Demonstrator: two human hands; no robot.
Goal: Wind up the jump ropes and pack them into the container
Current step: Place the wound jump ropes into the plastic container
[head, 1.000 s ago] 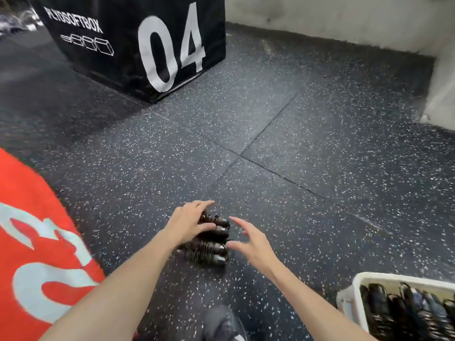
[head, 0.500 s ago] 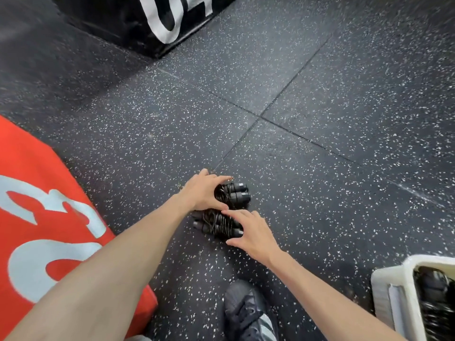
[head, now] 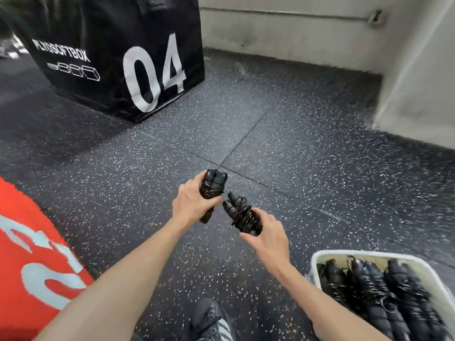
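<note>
left hand (head: 190, 205) gripping wound jump rope (head: 212, 185), right hand (head: 267, 236) gripping second bundle (head: 242, 214), both held well left of container (head: 317, 259). risk: coils loosening mid-carry, cord snagging packed ropes.

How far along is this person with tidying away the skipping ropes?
Well along, it seems. The white container at lower right already holds a row of wound black bundles. In hand: the left hand grips one wound rope and the right hand another, both lifted off the floor. Left: placing these two inside. No loose ropes show on the floor in view.
</note>
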